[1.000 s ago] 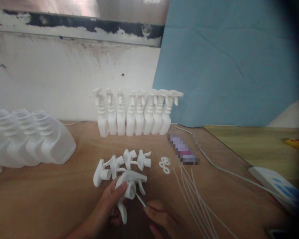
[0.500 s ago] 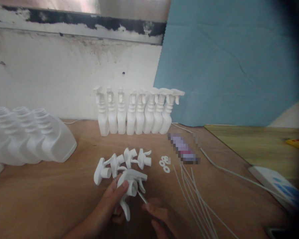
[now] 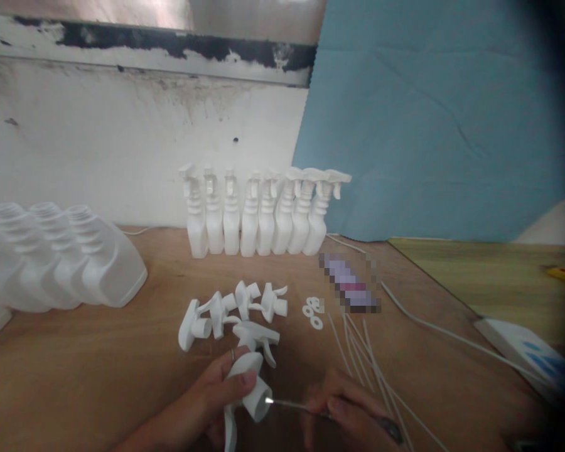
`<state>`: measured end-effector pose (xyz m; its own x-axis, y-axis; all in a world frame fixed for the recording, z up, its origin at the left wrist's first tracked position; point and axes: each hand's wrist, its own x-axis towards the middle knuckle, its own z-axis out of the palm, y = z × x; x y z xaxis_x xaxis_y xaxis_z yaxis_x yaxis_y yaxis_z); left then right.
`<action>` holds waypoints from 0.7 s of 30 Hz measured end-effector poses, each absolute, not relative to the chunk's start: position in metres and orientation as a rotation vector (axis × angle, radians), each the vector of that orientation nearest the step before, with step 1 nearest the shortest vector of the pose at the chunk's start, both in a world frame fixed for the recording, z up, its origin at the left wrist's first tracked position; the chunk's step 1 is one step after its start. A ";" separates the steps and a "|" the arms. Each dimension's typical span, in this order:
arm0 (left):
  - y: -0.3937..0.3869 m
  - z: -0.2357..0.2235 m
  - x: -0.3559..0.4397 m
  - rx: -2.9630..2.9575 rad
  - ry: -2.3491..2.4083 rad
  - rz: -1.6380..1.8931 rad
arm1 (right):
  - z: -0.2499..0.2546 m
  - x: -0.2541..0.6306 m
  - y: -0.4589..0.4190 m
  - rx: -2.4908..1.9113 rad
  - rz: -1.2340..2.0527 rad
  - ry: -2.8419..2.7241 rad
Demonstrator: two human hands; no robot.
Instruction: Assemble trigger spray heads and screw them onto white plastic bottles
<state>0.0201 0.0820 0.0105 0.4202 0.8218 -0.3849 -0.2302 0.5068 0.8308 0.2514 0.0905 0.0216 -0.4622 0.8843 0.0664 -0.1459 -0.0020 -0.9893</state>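
My left hand (image 3: 221, 392) is closed around a white trigger spray head (image 3: 255, 400), with its collar opening turned to the right. In my right hand (image 3: 341, 402) is a thin metal screwdriver-like tool (image 3: 287, 405) whose dark handle end shows below the fingers. The tool's bright tip is at the mouth of the collar; how far it reaches inside I cannot tell. Just beyond my left hand lies another spray head (image 3: 258, 336). Several more spray heads (image 3: 223, 311) lie in a row behind it.
Small white rings (image 3: 316, 322) and thin dip tubes (image 3: 358, 355) lie to the right. Capped spray bottles (image 3: 249, 235) stand along the wall; open bottles (image 3: 113, 270) lean at left. A pixelated purple object (image 3: 346, 279), a white cable (image 3: 433, 326) and a white-blue box (image 3: 518, 345) are also there.
My left hand has brought the held spray head nearer and away from the one lying beyond it. My right hand has moved right, and its tool now lies nearly level.
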 end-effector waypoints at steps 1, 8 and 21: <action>0.083 0.009 0.020 0.752 0.888 0.750 | 0.017 0.250 0.091 -0.758 1.672 -1.391; 0.084 0.006 0.017 0.644 0.873 0.805 | 0.008 0.241 0.096 -0.611 1.687 -1.573; 0.082 -0.003 0.026 0.319 0.603 0.615 | 0.009 0.246 0.091 -0.518 0.607 -2.409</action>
